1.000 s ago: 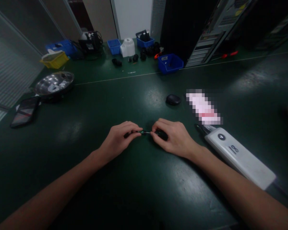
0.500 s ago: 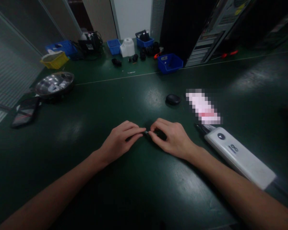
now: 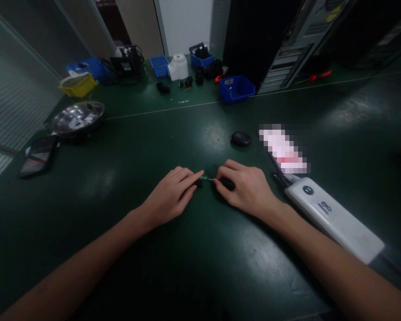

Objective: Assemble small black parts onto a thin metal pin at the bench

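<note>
My left hand (image 3: 172,194) lies low over the table with its fingers closed around a small green circuit board (image 3: 204,178). A black part (image 3: 198,183) shows beneath its fingertips; the rest of the piece is hidden by the fingers. Facing it, my right hand (image 3: 243,185) is closed on a thin-shafted tool with a black handle (image 3: 227,183), which looks like a small screwdriver. Its slim metal shaft points left and reaches the board's edge. Beyond the right hand sits a black computer mouse (image 3: 241,139), untouched.
To the right are a white elongated device (image 3: 334,218) marked 18 and a pixelated pinkish sheet (image 3: 282,149). A metal bowl (image 3: 78,117) and a dark flat case (image 3: 39,156) lie left. Blue bins (image 3: 237,89), a yellow bin (image 3: 77,84) and a computer tower (image 3: 280,62) line the back.
My hands have moved slightly apart, the right one shifting right and a little away. More of the green board and the metal shaft shows between them. The device's round display now shows green.
</note>
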The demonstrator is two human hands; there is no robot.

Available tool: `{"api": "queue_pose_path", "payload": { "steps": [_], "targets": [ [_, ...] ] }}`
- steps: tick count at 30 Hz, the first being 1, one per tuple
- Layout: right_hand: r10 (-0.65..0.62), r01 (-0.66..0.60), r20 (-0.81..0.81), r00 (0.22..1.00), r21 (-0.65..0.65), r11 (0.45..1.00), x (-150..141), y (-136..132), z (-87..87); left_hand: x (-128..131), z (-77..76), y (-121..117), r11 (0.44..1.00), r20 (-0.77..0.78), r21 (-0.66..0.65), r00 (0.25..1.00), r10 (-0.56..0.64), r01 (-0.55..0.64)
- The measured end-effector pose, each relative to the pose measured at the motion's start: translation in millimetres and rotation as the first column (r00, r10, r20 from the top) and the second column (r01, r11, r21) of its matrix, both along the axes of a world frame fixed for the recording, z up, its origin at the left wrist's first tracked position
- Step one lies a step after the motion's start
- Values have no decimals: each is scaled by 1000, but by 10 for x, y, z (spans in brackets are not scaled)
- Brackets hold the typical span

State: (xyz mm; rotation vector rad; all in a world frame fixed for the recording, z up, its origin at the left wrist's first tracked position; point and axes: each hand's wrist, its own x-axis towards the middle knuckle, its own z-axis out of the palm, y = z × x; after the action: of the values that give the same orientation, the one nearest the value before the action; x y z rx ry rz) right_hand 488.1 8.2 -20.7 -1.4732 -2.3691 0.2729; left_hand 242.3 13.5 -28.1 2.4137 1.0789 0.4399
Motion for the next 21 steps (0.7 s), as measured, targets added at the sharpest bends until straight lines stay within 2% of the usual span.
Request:
{"api": "queue_pose_path", "payload": {
  "steps": [5,10,13,15,18,19,21],
  "targets": [
    [-19,19,-14,1000,0,1000,25,-4,49,34,17,-19,999,88,-14,996,32,-31],
    [-9,9,-6,1000,-16,1000,6,-20,50,128,13,-10,1000,44,3,999,4,-4],
    [8,-9,-23,1000,-35,999,-5,-26,47,62,18,15,999,8,42,1000,-14,14],
    [15,-17,-39,999,-48,999,-6,-26,46,-114,15,41,997,14,60,999,41,-42],
    [21,-24,-56,998,-60,998,-1,-22,40,-639,-3,70,964,29,55,966,258,-259],
    [23,-27,-62,998,-63,998,1,-20,37,-876,-7,70,933,17,67,935,353,-354],
    [27,-32,-75,997,-69,997,4,-18,29,-1391,7,47,832,-26,132,837,547,-539]
  ]
}}
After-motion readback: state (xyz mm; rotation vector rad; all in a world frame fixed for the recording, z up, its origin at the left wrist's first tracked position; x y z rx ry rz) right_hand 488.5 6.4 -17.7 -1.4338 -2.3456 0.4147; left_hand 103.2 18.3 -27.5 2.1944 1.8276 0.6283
